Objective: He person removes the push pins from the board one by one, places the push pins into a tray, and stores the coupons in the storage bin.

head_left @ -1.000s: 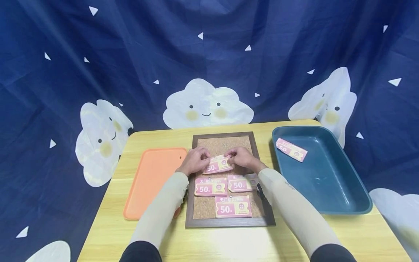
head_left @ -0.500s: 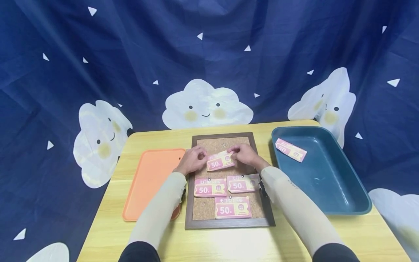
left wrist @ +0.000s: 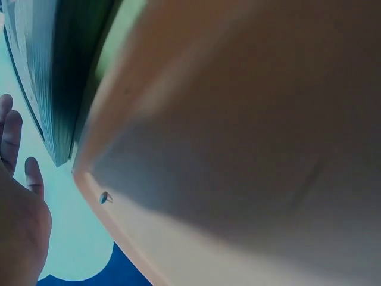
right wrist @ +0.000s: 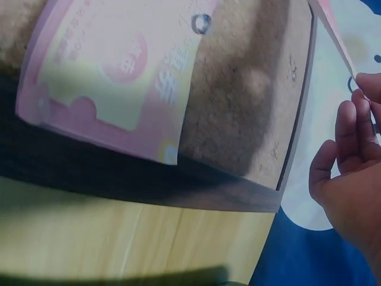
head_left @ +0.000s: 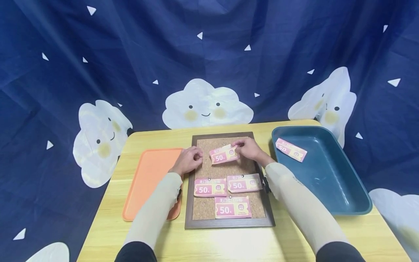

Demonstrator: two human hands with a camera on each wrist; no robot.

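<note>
My left hand [head_left: 189,160] is over the left edge of the brown-framed corkboard [head_left: 226,222], apart from the coupons. Its fingers are bent together, and I cannot tell whether something small lies between them. With my right hand [head_left: 250,148] I pinch the right end of a pink and yellow "50" coupon [head_left: 223,156] over the upper part of the board; it tilts and curls a little. Three more coupons lie lower on the cork: the left coupon [head_left: 209,189], the right coupon [head_left: 240,185] and the bottom coupon [head_left: 231,208], each with a small pin at its top edge.
An orange tray [head_left: 150,182] lies left of the board, partly under my left forearm. In the left wrist view a small pin [left wrist: 105,197] shows near its corner. The deep teal bin [head_left: 327,174] on the right contains another coupon [head_left: 291,150].
My left hand has come off the coupon's left end and moved left. The right hand has carried the coupon rightward and slightly up the board.
</note>
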